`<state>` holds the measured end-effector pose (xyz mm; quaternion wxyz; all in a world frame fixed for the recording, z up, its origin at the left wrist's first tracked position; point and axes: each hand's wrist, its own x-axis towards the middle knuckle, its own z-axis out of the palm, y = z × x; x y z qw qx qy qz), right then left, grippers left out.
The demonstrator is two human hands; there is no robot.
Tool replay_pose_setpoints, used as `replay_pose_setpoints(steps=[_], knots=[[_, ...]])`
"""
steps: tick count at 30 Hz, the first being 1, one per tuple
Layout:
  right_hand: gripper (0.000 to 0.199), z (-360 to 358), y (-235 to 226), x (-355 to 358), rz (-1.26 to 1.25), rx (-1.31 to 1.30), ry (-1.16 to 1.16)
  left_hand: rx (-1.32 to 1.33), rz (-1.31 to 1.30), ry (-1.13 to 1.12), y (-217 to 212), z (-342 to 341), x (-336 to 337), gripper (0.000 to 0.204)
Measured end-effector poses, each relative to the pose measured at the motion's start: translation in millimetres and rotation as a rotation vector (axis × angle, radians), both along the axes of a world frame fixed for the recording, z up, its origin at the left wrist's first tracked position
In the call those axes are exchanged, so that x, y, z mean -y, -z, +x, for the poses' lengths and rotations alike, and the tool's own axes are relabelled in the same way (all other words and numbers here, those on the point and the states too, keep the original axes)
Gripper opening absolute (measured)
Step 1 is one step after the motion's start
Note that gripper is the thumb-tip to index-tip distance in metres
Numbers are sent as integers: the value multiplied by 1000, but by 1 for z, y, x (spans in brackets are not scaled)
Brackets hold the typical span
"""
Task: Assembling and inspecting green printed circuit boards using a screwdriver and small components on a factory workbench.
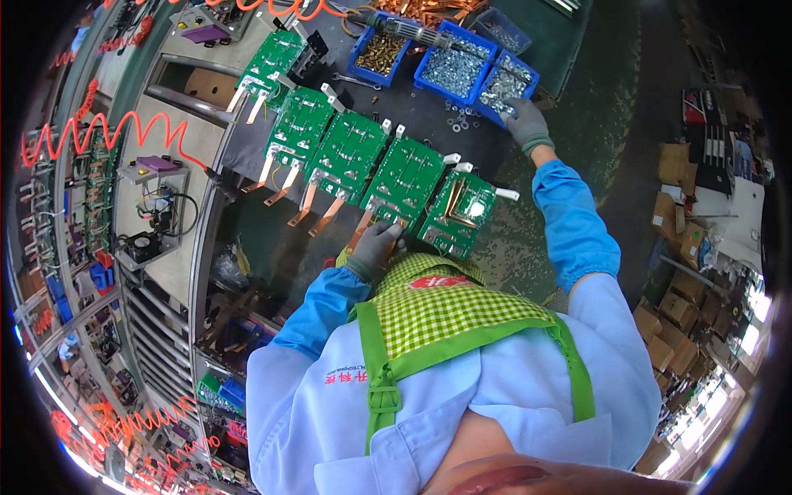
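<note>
One bench (pixel 408 114), dark top, with the washer bin (pixel 532 86) at its far right; all places below are from that bin. Five boards in a slanting row, running from just nearer the wearer than the bin away to its left. The fourth board (pixel 404 172), counting from the far left end, is the one at the left hand (pixel 378 247). Boards look thin, stiff, fairly light; copper probably adds weight on the near side. I'd treat soldered parts and tabs as fragile: hold by bare edges, don't flex.

Screw bin (pixel 443 93) sits just left of the washer bin, brass bin (pixel 369 80) farther left. Driver (pixel 412 31) lies beyond, across the bins' far ends.

Left hand: fingers curled at the fourth board's near edge, by its copper strip (pixel 361 227); glove hides the contact, can't tell if clamped. Right hand (pixel 526 125): at the washer bin's near edge, fingers bent down; too small to say how far apart or if anything's pinched.

Strips should be smooth, bendable; grip flat, near the board. Loose washers (pixel 459 120) by the bin's left near corner: tiny, hard, likely slippery in gloves. Pinch by the rim.
</note>
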<state>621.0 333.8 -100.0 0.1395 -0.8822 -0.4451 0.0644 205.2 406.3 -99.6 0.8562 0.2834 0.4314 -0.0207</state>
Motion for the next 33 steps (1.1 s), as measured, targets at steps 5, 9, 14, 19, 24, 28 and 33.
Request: replay_pose_setpoints(steps=[5,9,14,19,24,28,33], knots=[[29,-1,32,-29,-87,58,18,-140,46,92,-15,4,-4,23],[24,19,40,-42,-179,23,-33,-91,-42,-52,-2,-3,1,23],[31,23,25,-50,-220,7,-39,-28,-88,-30,-4,2,-2,24],[30,25,40,-48,-175,30,-25,-51,-41,1,1,-2,-5,25],[25,41,42,-52,-118,-55,29,-93,-18,15,-7,1,-6,25],[26,51,20,-55,77,-142,99,-57,-49,-41,-3,-2,-3,25],[22,27,13,-89,177,-352,-113,-115,-23,20,-10,2,-11,24]])
